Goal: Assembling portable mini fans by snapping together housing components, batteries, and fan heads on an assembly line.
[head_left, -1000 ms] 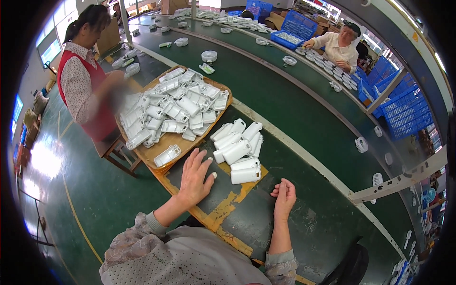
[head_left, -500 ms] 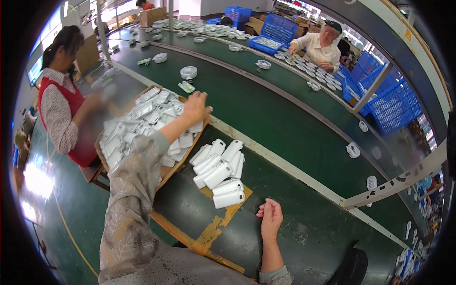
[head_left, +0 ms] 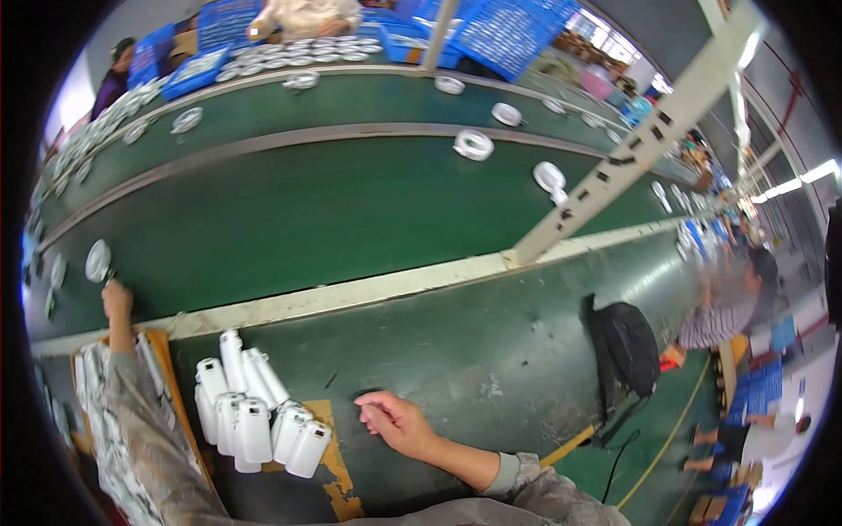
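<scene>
My left hand (head_left: 117, 302) reaches over the bench edge onto the green belt. Its fingers are drawn together at the lower end of a white round part (head_left: 98, 260) with a short tail. Under my left forearm lies a tray (head_left: 180, 412) heaped with white plastic housings (head_left: 101, 430). To its right, several white oblong housings (head_left: 254, 431) lie grouped on the dark bench. My right hand (head_left: 399, 425) hovers at or rests on the bench right of that group, fingers curled in, with nothing visible in them.
More white round parts (head_left: 474, 145) lie on the belt (head_left: 351, 210). A slotted pale post (head_left: 614, 167) rises from the rail (head_left: 368, 289). A black bag (head_left: 624, 351) lies on the bench at right. Across the belt, a person sits behind rows of discs (head_left: 298, 54) and blue crates (head_left: 517, 35).
My view has swung to the right. My left hand has moved from above the tray out to the white round part on the belt. My right hand stays beside the grouped housings, fingers curled.
</scene>
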{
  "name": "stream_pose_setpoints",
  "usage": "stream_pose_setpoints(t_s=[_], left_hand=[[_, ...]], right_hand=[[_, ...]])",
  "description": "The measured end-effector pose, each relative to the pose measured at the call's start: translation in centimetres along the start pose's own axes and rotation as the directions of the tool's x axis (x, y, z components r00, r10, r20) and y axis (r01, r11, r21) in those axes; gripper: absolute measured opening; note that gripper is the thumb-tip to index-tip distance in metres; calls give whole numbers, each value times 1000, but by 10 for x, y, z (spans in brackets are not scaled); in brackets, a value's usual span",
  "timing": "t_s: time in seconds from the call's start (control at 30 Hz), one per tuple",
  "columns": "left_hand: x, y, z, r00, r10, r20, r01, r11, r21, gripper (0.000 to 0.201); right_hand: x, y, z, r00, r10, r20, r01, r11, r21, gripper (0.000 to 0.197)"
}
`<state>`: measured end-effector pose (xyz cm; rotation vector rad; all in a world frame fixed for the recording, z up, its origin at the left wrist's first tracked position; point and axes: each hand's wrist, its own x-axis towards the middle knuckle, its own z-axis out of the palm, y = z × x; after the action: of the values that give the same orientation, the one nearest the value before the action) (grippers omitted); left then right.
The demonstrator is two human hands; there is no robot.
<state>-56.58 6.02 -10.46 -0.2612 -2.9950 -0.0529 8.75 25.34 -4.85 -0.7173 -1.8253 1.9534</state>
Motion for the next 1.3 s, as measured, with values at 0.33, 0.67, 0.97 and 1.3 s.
stream_pose_setpoints(t_s=[0.33,0.67,0.97,1.3], left_hand=[[-107,118,-96,954,260,152,-86,719,-689,17],[-308,160,-201,784,619,42,-304,441,-844,13],[-486,155,-186,689,724,-38,-277,214,-937,14],[-598,152,-218,351,927,-130,-544,89,-835,21]], right_hand=[[5,0,0,992,-120,-32,118,992,-50,16],[13,9,0,976,196,93,-217,903,371,30],[-36,-19,-11,938,266,220,-341,820,460,68],[-99,-2,-33,938,299,174,-344,761,550,34]])
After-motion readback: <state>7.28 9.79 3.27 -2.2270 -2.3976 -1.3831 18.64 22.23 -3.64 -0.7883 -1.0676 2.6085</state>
